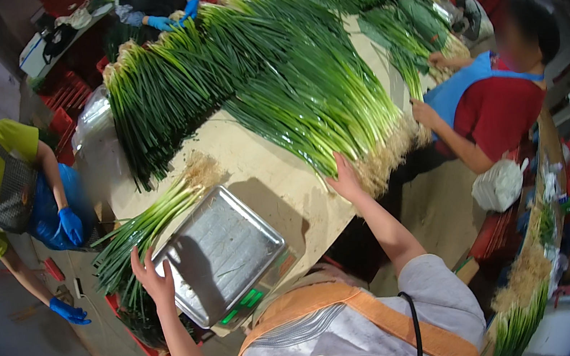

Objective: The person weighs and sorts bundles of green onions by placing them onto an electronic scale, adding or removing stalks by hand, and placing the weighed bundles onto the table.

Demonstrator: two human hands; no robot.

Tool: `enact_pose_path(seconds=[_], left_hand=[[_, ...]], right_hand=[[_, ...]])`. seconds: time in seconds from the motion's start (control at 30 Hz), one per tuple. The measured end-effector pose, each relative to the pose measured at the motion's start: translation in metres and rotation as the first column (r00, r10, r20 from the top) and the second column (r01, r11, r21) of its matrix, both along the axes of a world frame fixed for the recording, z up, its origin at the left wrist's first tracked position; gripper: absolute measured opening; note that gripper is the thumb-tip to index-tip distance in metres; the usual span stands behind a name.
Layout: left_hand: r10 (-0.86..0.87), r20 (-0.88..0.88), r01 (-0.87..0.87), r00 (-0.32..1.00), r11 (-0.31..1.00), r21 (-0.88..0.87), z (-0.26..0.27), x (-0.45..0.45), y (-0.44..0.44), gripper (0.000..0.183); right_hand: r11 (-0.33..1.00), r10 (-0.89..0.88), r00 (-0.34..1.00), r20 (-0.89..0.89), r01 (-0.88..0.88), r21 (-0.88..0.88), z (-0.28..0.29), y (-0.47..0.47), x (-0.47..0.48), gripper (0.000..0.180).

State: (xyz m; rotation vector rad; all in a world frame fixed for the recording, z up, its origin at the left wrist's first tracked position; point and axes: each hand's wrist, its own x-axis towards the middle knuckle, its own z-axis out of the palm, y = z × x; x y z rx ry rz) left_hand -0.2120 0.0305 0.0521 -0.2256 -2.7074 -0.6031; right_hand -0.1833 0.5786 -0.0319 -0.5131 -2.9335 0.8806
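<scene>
My left hand point(154, 279), fingers spread, is at the left edge of the metal pan point(233, 240) of a digital scale with a lit green display point(243, 305). Beside those fingers, a bunch of green onions point(159, 215) lies with its leaves to the left and roots toward the table's middle. My right hand point(345, 179) reaches to the near edge of a large heap of green onions point(329, 101), touching stalks just above the pale roots point(384, 164). No stalks appear lifted in it. Leaf scraps and a hand-shaped shadow fall on the pan.
The pale tabletop point(256, 165) carries another dark-leaved row of onions point(158, 92). A blue-aproned co-worker point(476, 102) handles onions at right. Blue-gloved hands point(175, 21) work at the far side. Another gloved person point(18, 188) stands left. Red crates point(62, 92) stand behind.
</scene>
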Motion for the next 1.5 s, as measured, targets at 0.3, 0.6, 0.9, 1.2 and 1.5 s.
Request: enact_pose_path(seconds=[0.3,0.6,0.9,1.2,1.5], left_hand=[[0.136,-0.013,-0.136,0.991,0.991,-0.002,-0.008,0.088,0.004,0.04],[0.22,0.03,-0.22,0.975,0.975,-0.012,-0.008,0.139,0.016,0.037],[0.214,0.054,-0.213,0.975,0.977,-0.018,-0.008,0.161,0.012,0.035],[0.198,0.105,-0.202,0.975,0.979,0.036,-0.017,0.17,0.015,0.029],[0.175,0.12,-0.183,0.977,0.981,0.06,-0.018,0.176,0.016,0.028]], right_hand=[[0.929,-0.05,0.914,0.403,-0.106,0.356,-0.008,0.042,-0.068,0.132],[0.929,-0.179,0.893,0.414,0.015,0.37,-0.043,0.031,-0.077,0.097],[0.998,0.049,0.867,0.496,-0.056,-0.001,0.001,-0.009,-0.035,0.094],[0.933,0.062,0.902,0.427,0.099,-0.345,0.136,-0.006,-0.019,0.086],[0.802,0.094,0.893,0.439,0.193,-0.566,0.11,-0.015,0.047,0.074]])
